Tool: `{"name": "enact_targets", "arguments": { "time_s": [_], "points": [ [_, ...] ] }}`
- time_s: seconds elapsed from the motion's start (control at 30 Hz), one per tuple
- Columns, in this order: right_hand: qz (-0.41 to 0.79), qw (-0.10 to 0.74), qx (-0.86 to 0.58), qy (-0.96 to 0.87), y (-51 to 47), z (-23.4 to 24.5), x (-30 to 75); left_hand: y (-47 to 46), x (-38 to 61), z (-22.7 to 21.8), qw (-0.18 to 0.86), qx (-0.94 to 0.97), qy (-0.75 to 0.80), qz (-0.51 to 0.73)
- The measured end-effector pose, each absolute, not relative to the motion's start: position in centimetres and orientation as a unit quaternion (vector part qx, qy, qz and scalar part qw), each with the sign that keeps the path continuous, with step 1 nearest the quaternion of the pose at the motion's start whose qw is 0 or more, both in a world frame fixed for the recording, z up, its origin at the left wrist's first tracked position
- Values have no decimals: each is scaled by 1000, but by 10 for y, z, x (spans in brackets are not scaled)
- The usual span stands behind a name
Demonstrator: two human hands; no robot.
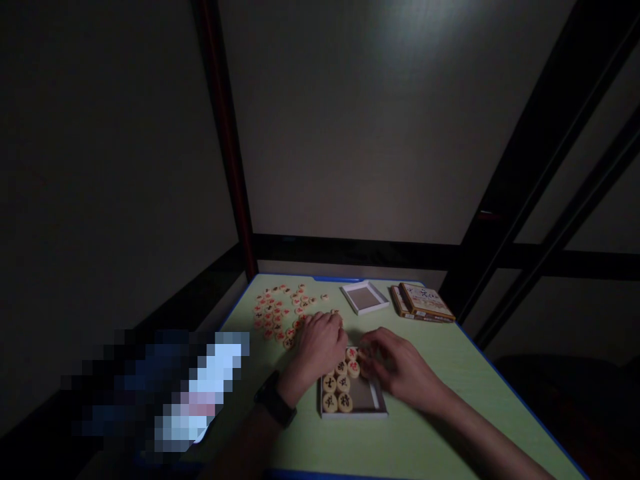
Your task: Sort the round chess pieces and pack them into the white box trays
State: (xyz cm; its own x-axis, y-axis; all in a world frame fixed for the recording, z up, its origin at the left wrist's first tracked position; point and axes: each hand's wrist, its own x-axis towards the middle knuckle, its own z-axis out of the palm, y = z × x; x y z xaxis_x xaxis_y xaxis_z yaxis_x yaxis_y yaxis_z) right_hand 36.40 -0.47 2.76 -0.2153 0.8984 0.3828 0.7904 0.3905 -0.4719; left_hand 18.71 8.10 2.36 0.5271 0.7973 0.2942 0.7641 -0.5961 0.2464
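Observation:
A shallow open box (350, 415) lies on the table near me, with several round Chinese chess pieces (345, 402) in rows along its left side and far end. Over its far left corner, my left hand (323, 341) is closed, with a dark watch on the wrist; its fingertips are hidden from view. At the far right corner of the box, the bent fingers of my right hand (397, 367) are around a chess piece, slightly smeared by motion. Past my left hand, many loose pieces (270, 310), marked in red and black, lie scattered.
A box lid or tray (365, 310) sits open at the back of the green table (450, 380). Two printed boxes (425, 301) are stacked at the back right. A pixelated bright area (200, 387) covers the left edge. A wall stands behind.

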Motion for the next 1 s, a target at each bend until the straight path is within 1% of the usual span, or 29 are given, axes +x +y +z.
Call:
{"name": "enact_targets", "arguments": {
  "time_s": [0.07, 0.17, 0.27, 0.37, 0.43, 0.5, 0.6, 0.67, 0.73, 0.9, 1.0],
  "points": [
    [34, 341, -541, -768, -1, 20, 365, 82, 187, 24, 47, 865, 457, 201],
    [-41, 361, -522, -772, 3, 9, 365, 86, 185, 27, 40, 858, 470, 203],
    [-59, 365, -503, -781, 5, 3, 364, 98, 173, 30, -5, 847, 496, 192],
    [-61, 366, -497, -785, 5, 3, 363, 117, 151, 33, -67, 801, 560, 199],
    [-64, 366, -496, -785, 5, 2, 362, 128, 136, 34, -86, 770, 598, 207],
    [-70, 367, -494, -786, 5, 2, 361, 136, 124, 34, -82, 758, 619, 188],
    [-79, 371, -487, -786, 6, 0, 360, 141, 118, 34, -39, 764, 626, 152],
    [-84, 379, -485, -783, 6, -1, 361, 141, 119, 33, -17, 760, 631, 158],
    [-89, 385, -489, -778, 7, -2, 362, 141, 122, 32, -4, 768, 615, 177],
    [-93, 379, -496, -775, 8, -3, 363, 135, 138, 20, 15, 854, 477, 208],
    [-88, 370, -496, -780, 7, -2, 362, 129, 149, 12, 3, 859, 467, 209]
  ]
}}
